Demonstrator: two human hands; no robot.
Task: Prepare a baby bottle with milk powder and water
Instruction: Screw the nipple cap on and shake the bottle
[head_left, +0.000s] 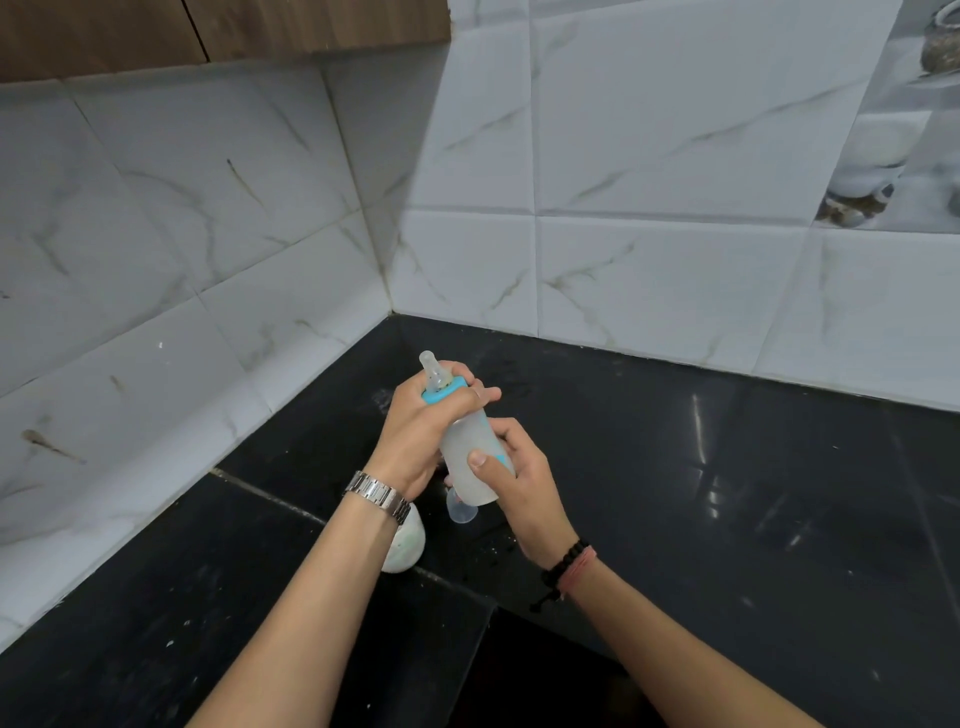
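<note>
**Baby bottle held in both hands above the dark table**

The baby bottle (470, 457) is being held in the air over the black table (727, 493), tilted so that its top is leaning toward the upper left. Its translucent body is showing a cloudy, whitish filling. A blue collar ring (441, 393) is seated at the neck, and a clear teat (431, 370) is projecting above it. The left hand (423, 431) is being wrapped around the collar and neck, its grip clenched on the upper part of the bottle, with the fingers curled over the ring. The right hand (519, 480) is grasping the lower body of the bottle, the thumb being pressed flat against the near side and the fingers curled behind.

A metal wristwatch (377, 493) is being worn on the left wrist; a black beaded bracelet (563, 566) and a pinkish thread are being worn on the right wrist. Just below the bottle, a small clear cap-like piece (461, 508) is standing on the table. A rounded white container (408, 543) is lying partly hidden beneath the left wrist; its contents cannot be told. The table is meeting white marble-patterned wall tiles (649, 156) in a corner, and a brown wooden cabinet (208, 31) is hanging at the upper left.
</note>
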